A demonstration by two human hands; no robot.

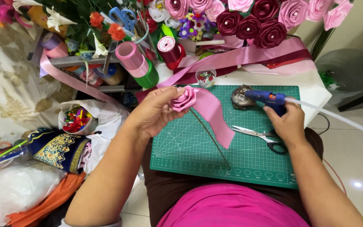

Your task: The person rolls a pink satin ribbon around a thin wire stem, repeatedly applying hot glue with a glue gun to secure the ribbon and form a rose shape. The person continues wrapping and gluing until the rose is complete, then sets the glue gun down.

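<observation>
My left hand [155,111] pinches a half-rolled pink ribbon rose [183,99] on a thin wire stem [210,138], above the green cutting mat [198,147]. The loose pink ribbon tail [215,113] hangs from the rose down over the mat. My right hand [289,122] grips a blue hot glue gun [267,99] with a white glue stick [337,117] sticking out to the right. The gun's nozzle points left at a small dark metal dish [239,98] on the mat.
Scissors [261,136] lie on the mat near my right hand. Finished pink and maroon ribbon roses [257,19], ribbon spools [133,59], a small cup of pins [206,78] and blue scissors [122,17] crowd the back. Bags and a cup of coloured bits [76,118] sit at left.
</observation>
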